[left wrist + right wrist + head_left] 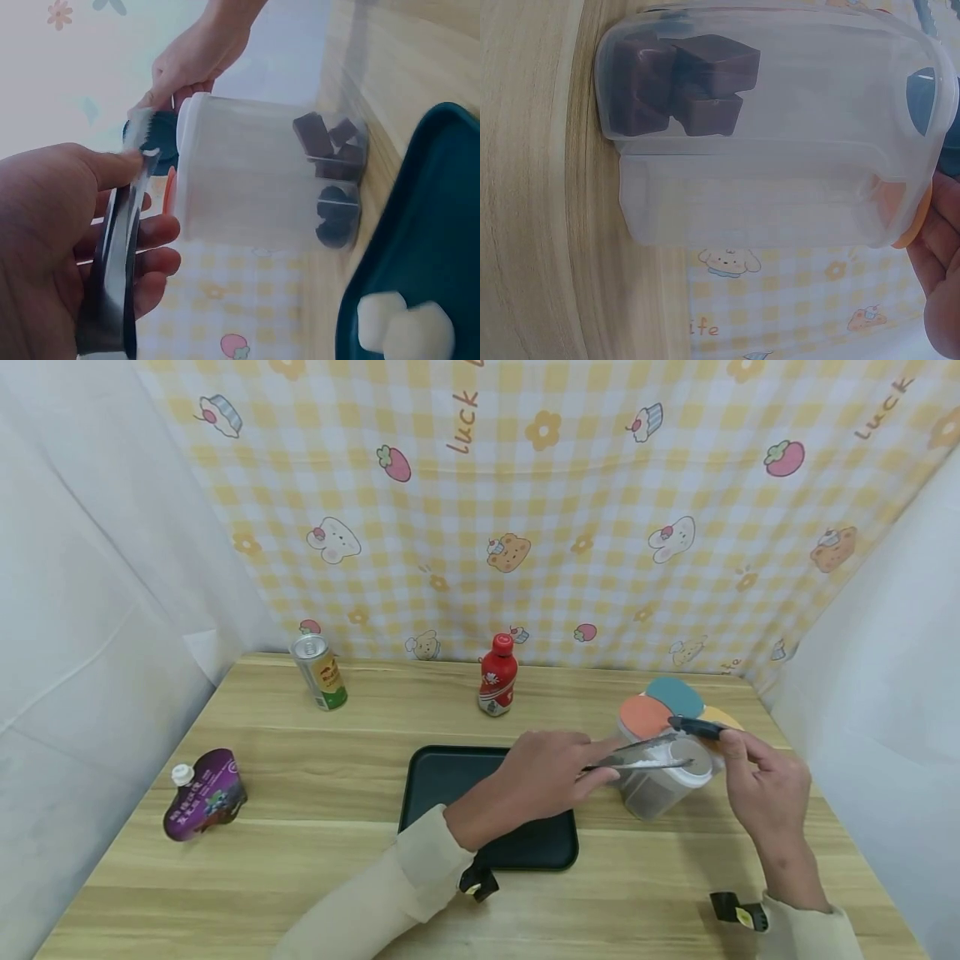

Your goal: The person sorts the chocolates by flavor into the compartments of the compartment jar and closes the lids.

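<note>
My left hand (543,772) holds a pair of metal tongs (112,262), their tips over the open top of a clear plastic container (660,789) with several compartments. The right hand (772,789) pinches a dark lid (697,727), raised from that opening. The container's other lids are an orange lid (643,717), a teal lid (675,696) and a yellow one, partly covered. Through the wall show dark brown blocks (712,67) and, in a neighbouring compartment, dark round pieces (335,221). Nothing shows between the tong tips.
A dark green tray (435,777) lies under the left forearm, with white pieces (416,330) on it. Behind stand a red bottle (498,677) and a can (320,672). A purple spouted pouch (206,795) lies at the left. A patterned curtain (525,510) hangs behind the table.
</note>
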The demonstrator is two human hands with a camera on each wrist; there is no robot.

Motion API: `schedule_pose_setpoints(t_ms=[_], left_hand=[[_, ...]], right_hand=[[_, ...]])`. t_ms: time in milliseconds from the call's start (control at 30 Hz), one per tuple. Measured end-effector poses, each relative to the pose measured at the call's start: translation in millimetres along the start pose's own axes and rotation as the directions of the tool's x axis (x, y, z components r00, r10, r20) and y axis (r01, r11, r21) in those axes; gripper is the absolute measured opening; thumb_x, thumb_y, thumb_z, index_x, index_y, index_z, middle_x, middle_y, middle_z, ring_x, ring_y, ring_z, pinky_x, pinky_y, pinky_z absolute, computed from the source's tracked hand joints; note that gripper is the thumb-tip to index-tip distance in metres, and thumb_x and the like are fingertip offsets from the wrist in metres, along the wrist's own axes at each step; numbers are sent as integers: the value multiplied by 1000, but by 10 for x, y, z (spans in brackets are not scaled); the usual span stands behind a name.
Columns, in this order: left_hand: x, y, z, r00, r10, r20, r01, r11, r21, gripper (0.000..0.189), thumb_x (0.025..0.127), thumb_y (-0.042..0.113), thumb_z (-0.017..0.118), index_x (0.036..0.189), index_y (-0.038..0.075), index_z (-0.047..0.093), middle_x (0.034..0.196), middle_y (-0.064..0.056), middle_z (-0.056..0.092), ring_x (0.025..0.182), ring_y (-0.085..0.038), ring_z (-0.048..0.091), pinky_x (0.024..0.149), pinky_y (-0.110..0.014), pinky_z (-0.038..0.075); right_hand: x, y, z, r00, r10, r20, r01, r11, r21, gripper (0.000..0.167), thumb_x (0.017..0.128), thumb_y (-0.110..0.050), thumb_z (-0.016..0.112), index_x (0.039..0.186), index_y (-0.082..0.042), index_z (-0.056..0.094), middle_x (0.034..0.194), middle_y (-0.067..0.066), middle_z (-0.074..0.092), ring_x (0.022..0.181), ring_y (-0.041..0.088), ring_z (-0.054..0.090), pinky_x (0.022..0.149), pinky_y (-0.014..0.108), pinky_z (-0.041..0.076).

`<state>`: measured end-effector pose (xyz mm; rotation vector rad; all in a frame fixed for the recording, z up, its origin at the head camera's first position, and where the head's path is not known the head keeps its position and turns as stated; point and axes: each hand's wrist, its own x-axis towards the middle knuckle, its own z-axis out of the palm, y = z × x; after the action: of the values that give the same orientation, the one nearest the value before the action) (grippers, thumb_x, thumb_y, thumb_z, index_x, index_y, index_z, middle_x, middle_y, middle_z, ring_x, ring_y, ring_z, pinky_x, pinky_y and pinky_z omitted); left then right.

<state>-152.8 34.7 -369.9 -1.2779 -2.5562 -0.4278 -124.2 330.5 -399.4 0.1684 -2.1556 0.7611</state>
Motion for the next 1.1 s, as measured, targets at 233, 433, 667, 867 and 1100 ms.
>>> schedule_pose_setpoints(t_ms=[233, 433, 667, 867, 1100], left_hand=[[-302, -197, -10, 999, -8, -35, 7, 999, -38, 41, 106, 41, 59, 142, 22, 65, 92, 6, 64, 63, -2, 47, 50, -14, 34], [-640, -442, -51, 999, -39, -29, 39, 999, 2, 39, 104, 37, 63, 138, 17, 68, 104, 1, 67, 75, -6, 56, 62, -19, 48], [-997, -709, -110, 995, -90, -46, 91, 996, 3, 35, 99, 29, 72, 128, 8, 73, 105, -4, 67, 82, -14, 63, 74, -31, 56], [-1311, -879, -172, 986, -160, 36, 157, 985, 68, 33, 98, 26, 74, 124, 5, 74, 106, -8, 68, 89, -20, 68, 80, -38, 57], [-1669, -1104, -223, 970, -215, 117, 202, 973, 116, 31, 96, 22, 76, 121, 4, 75, 100, -6, 67, 79, -16, 65, 70, -32, 56]], right_hand=[[-4, 8, -15, 1000, -13, -1, 13, 1000, 8, 31, 102, -17, 67, 98, 12, 77, 91, 30, 70, 96, -24, 47, 51, 6, 32], [-4, -1, -21, 1000, -5, 0, 5, 1000, 6, 30, 102, -17, 68, 98, 12, 76, 92, 30, 70, 97, -25, 47, 55, 4, 33], [-7, 3, -11, 1000, -2, -7, 2, 1000, -4, 29, 101, -16, 69, 98, 11, 77, 91, 30, 69, 97, -20, 49, 58, 3, 35], [-15, 35, 5, 1000, -5, -7, 5, 1000, 3, 28, 101, -17, 69, 97, 9, 78, 91, 29, 70, 96, -15, 53, 52, 6, 33], [-6, 33, -1, 1000, -6, 5, 6, 1000, -6, 29, 101, -18, 69, 97, 9, 78, 91, 25, 71, 95, 9, 67, 48, 8, 32]])
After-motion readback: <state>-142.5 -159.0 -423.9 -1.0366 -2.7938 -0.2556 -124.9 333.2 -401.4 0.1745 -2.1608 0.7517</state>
